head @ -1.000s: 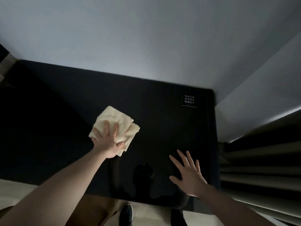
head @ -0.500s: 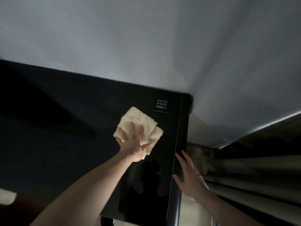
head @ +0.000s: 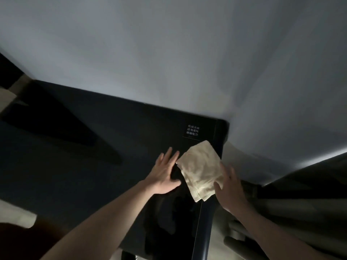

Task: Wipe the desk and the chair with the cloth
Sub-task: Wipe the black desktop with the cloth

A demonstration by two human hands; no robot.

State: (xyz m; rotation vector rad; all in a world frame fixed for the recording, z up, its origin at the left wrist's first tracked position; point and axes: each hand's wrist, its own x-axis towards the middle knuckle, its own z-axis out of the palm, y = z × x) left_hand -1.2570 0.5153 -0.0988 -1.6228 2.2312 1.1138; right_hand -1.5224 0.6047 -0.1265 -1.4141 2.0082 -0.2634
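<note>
A cream cloth, folded and crumpled, lies near the right edge of the black glossy desk. My left hand lies flat on the desk just left of the cloth, fingers straight and spread, apart from the cloth or barely at its edge. On the cloth's right side, my right hand has straight fingers, with fingertips and thumb touching the cloth's edge. No chair is clearly visible.
A small label with white characters sits on the desk's far right corner. A pale wall rises behind the desk. Grey curtain folds hang to the right. Light floor shows at the lower left.
My left hand has let go of the cloth and now lies flat beside it. The cloth sits farther right, and my right hand has come onto its right edge.
</note>
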